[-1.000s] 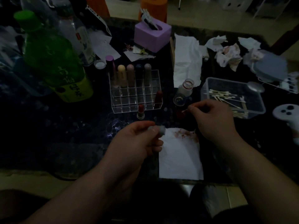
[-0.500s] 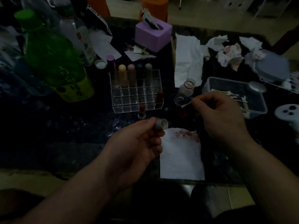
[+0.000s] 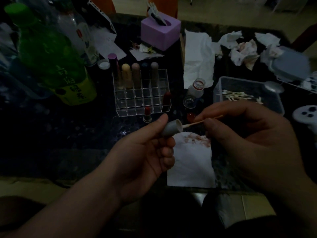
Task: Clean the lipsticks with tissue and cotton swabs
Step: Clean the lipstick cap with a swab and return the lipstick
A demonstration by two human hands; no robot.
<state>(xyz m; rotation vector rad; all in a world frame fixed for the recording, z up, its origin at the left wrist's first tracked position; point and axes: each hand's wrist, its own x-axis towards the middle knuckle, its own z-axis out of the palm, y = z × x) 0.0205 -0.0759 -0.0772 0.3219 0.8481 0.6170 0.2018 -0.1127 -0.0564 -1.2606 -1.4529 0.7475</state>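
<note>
Lipstick cap (image 3: 169,129), grey with its open mouth turned to the right, sits at mid-frame. The left hand (image 3: 144,157) grips it between the thumb and curled fingers. The right hand (image 3: 248,140), right of centre, pinches a swab (image 3: 193,124) between thumb and forefinger. The swab's white tip is at the cap's mouth; whether it touches the rim or reaches inside I cannot tell.

Below both hands a tissue (image 3: 190,165) lies flat on the dark table (image 3: 60,134), smeared red near its upper edge. Just above the cap a red lipstick (image 3: 147,114) stands uncapped on the table, in front of a clear rack (image 3: 137,103). The rack's back row holds capped tubes (image 3: 126,76), and a dark red lipstick (image 3: 166,100) stands in its front right corner.

Right of the rack stands a small bottle (image 3: 196,88), and further right a clear box (image 3: 267,95) with more swabs. Crumpled tissues (image 3: 243,52) with red stains lie at upper right, a purple box (image 3: 160,33) at top centre, and a green bottle (image 3: 49,55) at upper left.
</note>
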